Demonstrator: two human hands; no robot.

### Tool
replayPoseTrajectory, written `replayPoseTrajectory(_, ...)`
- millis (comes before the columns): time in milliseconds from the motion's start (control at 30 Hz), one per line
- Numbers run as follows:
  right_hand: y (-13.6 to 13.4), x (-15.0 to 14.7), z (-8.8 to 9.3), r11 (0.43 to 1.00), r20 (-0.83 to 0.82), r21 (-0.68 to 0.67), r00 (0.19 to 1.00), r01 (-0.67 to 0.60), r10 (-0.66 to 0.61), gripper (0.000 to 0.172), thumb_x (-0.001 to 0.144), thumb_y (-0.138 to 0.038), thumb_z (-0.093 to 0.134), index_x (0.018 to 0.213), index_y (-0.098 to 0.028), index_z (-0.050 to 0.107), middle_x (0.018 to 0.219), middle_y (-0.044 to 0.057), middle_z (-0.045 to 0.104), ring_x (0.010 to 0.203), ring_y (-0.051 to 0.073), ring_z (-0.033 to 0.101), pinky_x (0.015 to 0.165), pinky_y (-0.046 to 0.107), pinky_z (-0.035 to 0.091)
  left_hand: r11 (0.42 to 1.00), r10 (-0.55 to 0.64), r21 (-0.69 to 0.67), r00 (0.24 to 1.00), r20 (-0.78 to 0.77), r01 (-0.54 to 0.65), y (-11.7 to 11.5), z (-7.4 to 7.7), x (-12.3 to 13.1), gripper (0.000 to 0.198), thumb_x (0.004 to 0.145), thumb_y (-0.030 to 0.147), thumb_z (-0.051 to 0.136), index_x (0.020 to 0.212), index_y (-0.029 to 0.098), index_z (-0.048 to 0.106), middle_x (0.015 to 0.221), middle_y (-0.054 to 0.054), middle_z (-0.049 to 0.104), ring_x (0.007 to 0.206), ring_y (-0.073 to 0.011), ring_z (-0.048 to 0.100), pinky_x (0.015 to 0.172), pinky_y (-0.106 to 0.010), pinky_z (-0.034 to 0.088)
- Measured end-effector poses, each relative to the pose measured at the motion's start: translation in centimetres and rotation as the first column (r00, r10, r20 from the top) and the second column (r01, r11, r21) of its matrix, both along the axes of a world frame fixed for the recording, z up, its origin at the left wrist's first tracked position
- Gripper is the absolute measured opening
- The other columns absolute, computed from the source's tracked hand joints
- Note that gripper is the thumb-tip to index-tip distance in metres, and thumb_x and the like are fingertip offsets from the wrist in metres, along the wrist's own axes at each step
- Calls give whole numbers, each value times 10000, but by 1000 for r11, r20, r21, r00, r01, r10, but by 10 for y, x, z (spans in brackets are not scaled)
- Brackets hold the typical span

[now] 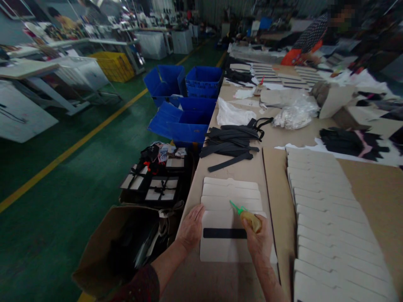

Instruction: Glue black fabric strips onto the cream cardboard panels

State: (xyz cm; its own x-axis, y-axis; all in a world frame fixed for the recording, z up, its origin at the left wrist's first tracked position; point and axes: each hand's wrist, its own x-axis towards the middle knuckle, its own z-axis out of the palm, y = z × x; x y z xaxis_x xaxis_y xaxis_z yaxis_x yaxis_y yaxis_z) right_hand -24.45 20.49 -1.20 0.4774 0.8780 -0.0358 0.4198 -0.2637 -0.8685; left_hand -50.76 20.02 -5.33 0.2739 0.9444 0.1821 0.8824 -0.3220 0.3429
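My right hand [260, 240] is wrapped round a yellowish glue bottle [251, 221] with a green nozzle, whose tip points up and left over the boards. Beneath it lies a short stack of overlapping beige boards [220, 251]. Across the nearest board runs a black strip [222, 233], its right end hidden behind my right hand. At the boards' left edge rests my left hand [192, 224], fingers stretched out and holding nothing. Farther up the table sits a pile of loose black strips [231, 140].
A long fanned row of beige boards [330, 235] lies on the right. Left of the table stand an open cardboard box [97, 247], blue bins [189, 132] and packed bundles [162, 188]. Plastic bags [296, 115] lie farther back. Another person [307, 40] bends over the far end.
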Motion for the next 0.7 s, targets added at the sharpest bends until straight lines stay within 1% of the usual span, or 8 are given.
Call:
replayPoseTrajectory(100,1,-12,2,1000,-3,-1,1000,-21,21,484,733,-535,695,1062,-193,606,994,66,640,900,245,592,822,375,468,1000,-1,-10,1000,4,1,0,0,0,567,863,52,410,1422,144,439,1415,-137,539,1335,-248,476,1100,-467,455)
replayPoseTrajectory(300,3,-35,6,996,3,16,996,-91,91,422,768,-516,663,1044,-203,601,988,65,632,909,248,588,831,381,470,1000,8,-30,1000,6,-7,-1,3,1,543,868,54,402,1404,128,451,1417,-136,532,1342,-249,467,1119,-460,439)
replayPoseTrajectory(533,7,-63,2,986,18,19,986,-164,163,412,793,-515,641,1071,-214,598,1019,62,635,928,250,600,840,379,472,999,7,-36,1000,3,-7,-1,7,3,490,882,60,399,1359,111,495,1403,-140,539,1345,-251,463,1129,-452,433)
replayPoseTrajectory(700,8,-77,3,977,3,0,977,-215,215,390,800,-508,631,1062,-221,594,1025,65,640,943,253,600,845,377,471,999,-4,-32,1000,18,5,-1,9,3,481,883,66,391,1346,124,505,1395,-132,542,1339,-249,467,1127,-461,435)
